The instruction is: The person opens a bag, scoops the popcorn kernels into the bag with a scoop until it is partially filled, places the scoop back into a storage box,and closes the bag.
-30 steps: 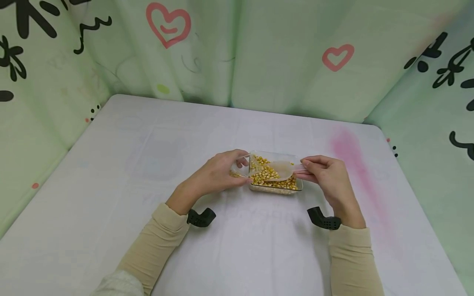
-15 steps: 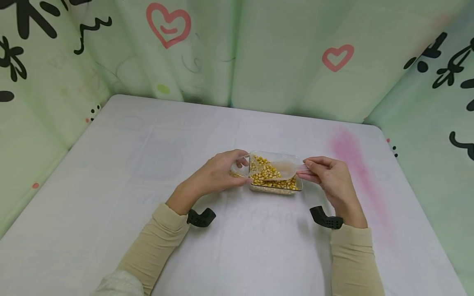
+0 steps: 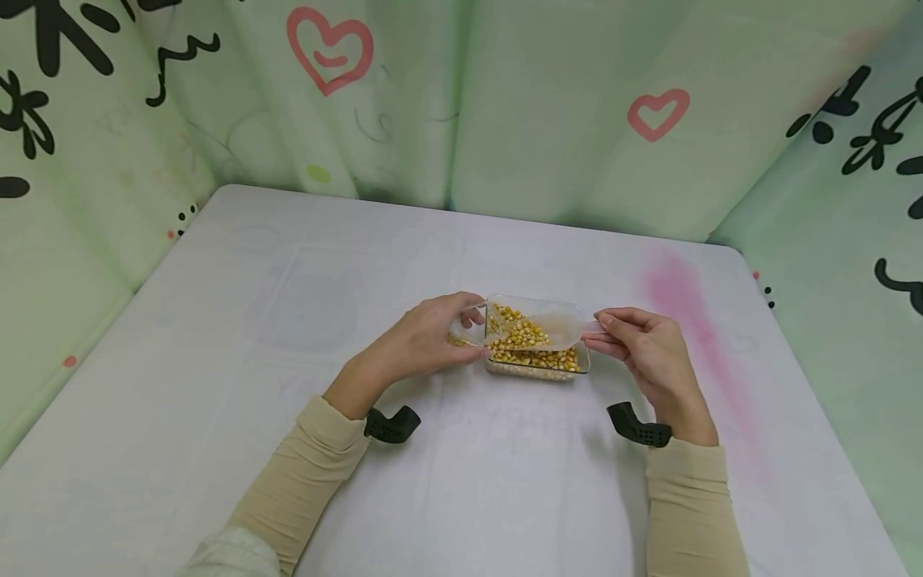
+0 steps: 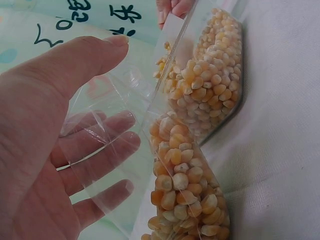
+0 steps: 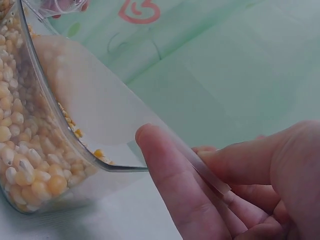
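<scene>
A clear rectangular container (image 3: 537,373) of yellow corn kernels (image 5: 30,165) sits mid-table. My right hand (image 3: 642,344) pinches the end of a translucent plastic scoop (image 5: 95,95) between thumb and fingers. The scoop's blade reaches leftward over the container, with kernels along its left part in the head view. At the container's left end, my left hand (image 3: 440,332) curves round a clear, creased plastic bag (image 4: 95,145), its thumb and fingers spread apart. Kernels (image 4: 182,190) fill the bag's lower part, close beside the container wall. Some left fingers show through the film.
A white cloth (image 3: 389,264) with a pink patch (image 3: 678,288) on the right covers the table. Green curtains (image 3: 541,120) with hearts and black markings hang behind and along both sides. Each wrist wears a black mount (image 3: 392,425).
My right hand has shifted slightly to the right, drawing the scoop a little that way. The left hand, bag and container have stayed in place.
</scene>
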{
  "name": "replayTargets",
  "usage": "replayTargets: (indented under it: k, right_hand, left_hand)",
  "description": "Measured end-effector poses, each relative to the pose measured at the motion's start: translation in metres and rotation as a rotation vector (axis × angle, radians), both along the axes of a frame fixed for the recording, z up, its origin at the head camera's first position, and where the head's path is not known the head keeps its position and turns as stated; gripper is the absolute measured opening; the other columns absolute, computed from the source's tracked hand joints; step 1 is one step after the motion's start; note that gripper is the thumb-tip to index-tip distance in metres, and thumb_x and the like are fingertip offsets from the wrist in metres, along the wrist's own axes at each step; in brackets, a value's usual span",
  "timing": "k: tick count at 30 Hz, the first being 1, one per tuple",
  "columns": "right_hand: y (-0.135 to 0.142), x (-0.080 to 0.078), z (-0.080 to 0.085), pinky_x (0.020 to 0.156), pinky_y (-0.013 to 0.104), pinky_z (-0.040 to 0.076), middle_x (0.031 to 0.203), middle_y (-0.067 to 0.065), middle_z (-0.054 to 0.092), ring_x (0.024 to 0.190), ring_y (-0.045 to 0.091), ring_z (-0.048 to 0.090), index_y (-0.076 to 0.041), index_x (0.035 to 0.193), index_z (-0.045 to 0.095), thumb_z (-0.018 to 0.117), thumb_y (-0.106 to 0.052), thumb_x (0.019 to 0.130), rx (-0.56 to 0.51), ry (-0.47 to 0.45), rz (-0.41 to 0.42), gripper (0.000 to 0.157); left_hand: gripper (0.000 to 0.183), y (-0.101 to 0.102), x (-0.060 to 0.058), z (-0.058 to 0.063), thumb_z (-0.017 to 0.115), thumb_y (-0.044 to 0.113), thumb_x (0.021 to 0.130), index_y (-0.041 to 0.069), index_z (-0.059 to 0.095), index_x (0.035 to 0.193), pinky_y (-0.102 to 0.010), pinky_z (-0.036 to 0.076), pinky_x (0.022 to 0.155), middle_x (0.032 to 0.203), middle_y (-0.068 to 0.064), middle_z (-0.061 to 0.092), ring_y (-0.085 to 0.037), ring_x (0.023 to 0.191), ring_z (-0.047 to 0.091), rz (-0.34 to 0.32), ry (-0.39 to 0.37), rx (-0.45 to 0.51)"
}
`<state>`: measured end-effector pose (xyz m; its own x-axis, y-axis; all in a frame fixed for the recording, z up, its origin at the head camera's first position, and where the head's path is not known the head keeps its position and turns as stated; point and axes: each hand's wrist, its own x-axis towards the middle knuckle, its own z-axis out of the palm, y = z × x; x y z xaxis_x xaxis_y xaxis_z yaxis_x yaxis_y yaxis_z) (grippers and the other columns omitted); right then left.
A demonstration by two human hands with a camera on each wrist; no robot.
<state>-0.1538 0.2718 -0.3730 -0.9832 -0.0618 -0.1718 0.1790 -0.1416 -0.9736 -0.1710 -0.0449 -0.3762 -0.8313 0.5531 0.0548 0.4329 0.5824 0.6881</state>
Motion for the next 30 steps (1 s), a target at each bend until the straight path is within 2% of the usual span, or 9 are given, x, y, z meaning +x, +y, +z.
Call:
replayTargets:
  k: [6,18,30]
  right_hand:
    - [0.003,0.001,0.0,0.081,0.03,0.058,0.093,0.009,0.073,0.082,0.02,0.076,0.004,0.107,0.065,0.066,-0.007,0.094,-0.031,-0.006,-0.001,0.017]
    - [0.009,0.001,0.002,0.081,0.031,0.058,0.093,0.009,0.074,0.083,0.02,0.076,0.002,0.103,0.069,0.067,-0.007,0.093,-0.092,-0.005,-0.011,0.013]
    - [0.013,0.002,0.002,0.08,0.032,0.058,0.098,0.01,0.073,0.084,0.02,0.076,0.006,0.106,0.069,0.066,-0.004,0.093,-0.151,0.025,-0.018,0.016]
  left_hand:
    - [0.068,0.0,0.0,-0.001,0.075,0.04,0.087,0.01,0.049,0.142,-0.038,0.051,0.094,0.122,-0.001,0.067,-0.016,0.11,0.061,0.002,-0.001,-0.004]
    - [0.069,0.0,0.0,-0.001,0.075,0.041,0.086,0.01,0.048,0.142,-0.038,0.05,0.095,0.123,-0.001,0.067,-0.016,0.11,0.06,0.003,-0.001,-0.009]
    - [0.069,0.0,0.0,-0.001,0.074,0.04,0.087,0.01,0.047,0.143,-0.039,0.05,0.094,0.123,-0.002,0.067,-0.017,0.111,0.061,-0.003,-0.005,-0.011]
